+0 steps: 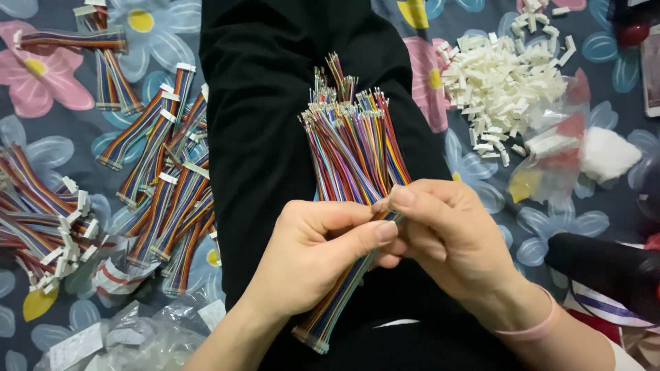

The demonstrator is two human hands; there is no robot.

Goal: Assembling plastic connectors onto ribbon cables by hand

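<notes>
Basically both hands, left hand (313, 240) and right hand (447, 230), fingers clamped mid-length on the multicolour wire bundle (354, 154) over the black-clad lap; loose grip could let wires slip out and scatter

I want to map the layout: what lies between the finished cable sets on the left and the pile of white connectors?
In the head view, black fabric and the held wire bundle.

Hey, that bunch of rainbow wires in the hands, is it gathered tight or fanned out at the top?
Fanned out. Both hands, left hand and right hand, pinch the wire bundle mid-length, and its metal-tipped ends splay apart above.
</notes>
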